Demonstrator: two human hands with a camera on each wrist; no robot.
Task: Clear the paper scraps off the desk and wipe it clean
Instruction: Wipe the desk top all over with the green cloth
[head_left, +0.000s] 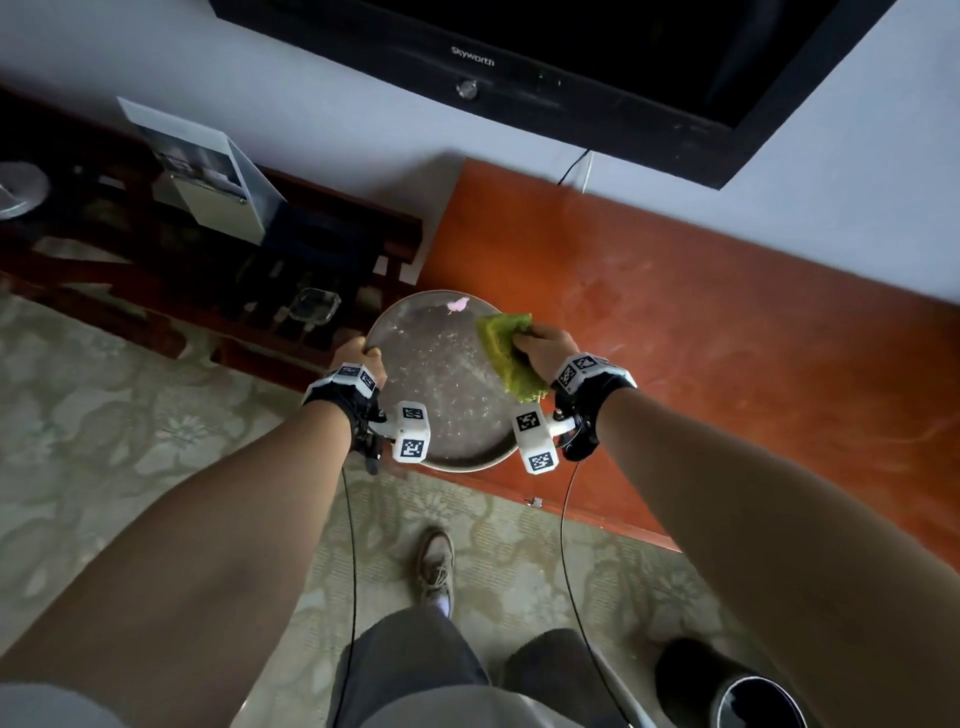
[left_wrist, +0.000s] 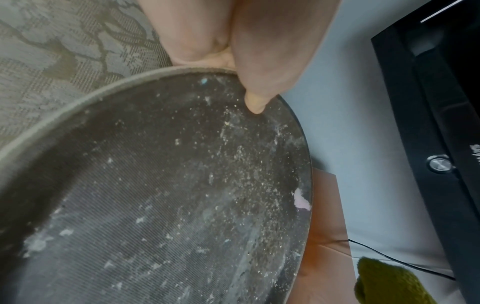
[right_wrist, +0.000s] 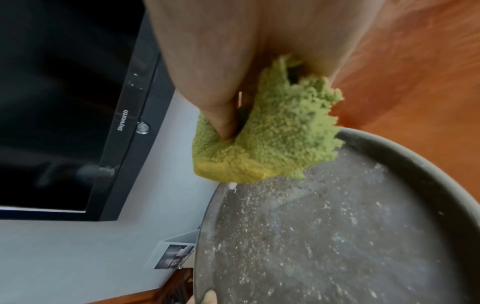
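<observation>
Paper scraps (head_left: 459, 305), mostly pale flecks with one pink bit near the far rim, lay scattered over the round metal tray (head_left: 441, 457) that the person held at the left end of the orange worktop (head_left: 675, 322).

The left hand (head_left: 361, 364) reached forward with the arm nearly straight, its grip pinching the tray's left rim: in the left wrist view the thumb (left_wrist: 255, 102) pressed down on the inner surface while the other fingers curled beneath the edge. The right hand (head_left: 548, 353) came in from the other side, fingers bunched tight on a green cloth (head_left: 506, 358), which draped over the tray's right rim and touched its dusty face. In the right wrist view the cloth sat at the far edge of the tray, close to the pink scrap.

The tray's near edge overhung the front of the worktop, above the patterned floor. To the left, just beside the tray, stood a dark wooden rack (head_left: 208, 270) with a glass ashtray (head_left: 314, 306) and a white leaflet stand (head_left: 208, 171). Behind, a black television (head_left: 597, 57) hung on the wall, its cable (head_left: 571, 169) dropping toward the worktop. The orange surface stretched bare to the right. A dark bin (head_left: 748, 696) stood on the floor near the person's right leg.
</observation>
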